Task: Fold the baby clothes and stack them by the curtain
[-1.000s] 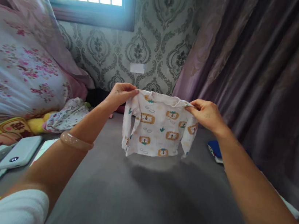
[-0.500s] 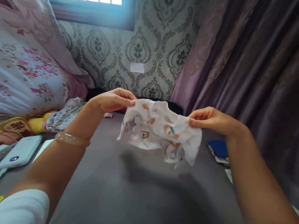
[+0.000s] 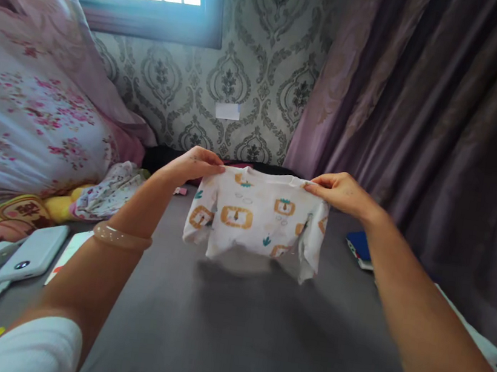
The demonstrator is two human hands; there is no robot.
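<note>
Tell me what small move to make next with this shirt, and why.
I'd probably lower the shirt onto the grey surface: the left hand and right hand pinch it at the shoulders, and its hem hangs above that surface with the sleeves dangling.

Small white long-sleeved top (image 3: 257, 211), up over the grey surface (image 3: 231, 348), pinched at both shoulders, neckline uppermost, tan lion faces and green leaves showing, sleeves dangling either side, hem uneven

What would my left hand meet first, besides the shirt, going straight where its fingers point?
Past the shirt, your left hand would probably meet your right hand, though depth is unclear.
</note>
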